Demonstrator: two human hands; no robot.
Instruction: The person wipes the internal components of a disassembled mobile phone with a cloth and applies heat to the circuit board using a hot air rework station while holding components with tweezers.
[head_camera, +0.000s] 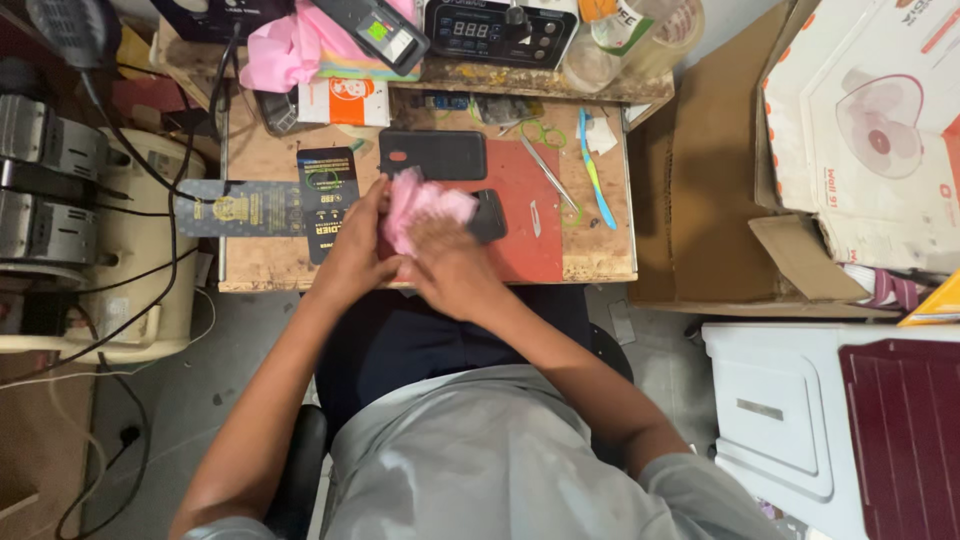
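Both hands work over the small worn wooden bench (600, 255). Left hand (352, 250) closed on the edge of a crumpled pink cloth (420, 205). Right hand (450, 270) pressed onto the cloth, fingers curled; motion blur, so exact grip unclear. Small black phone (490, 215) lies partly under the cloth, on a red mat (530, 235). Larger black phone (432, 155) just behind, apart from hands.

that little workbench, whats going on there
A person seated at the small wooden bench is rubbing a pink cloth over a dark phone on a red mat. The left hand steadies it; the right hand works the cloth. Another phone and tweezers lie nearby.
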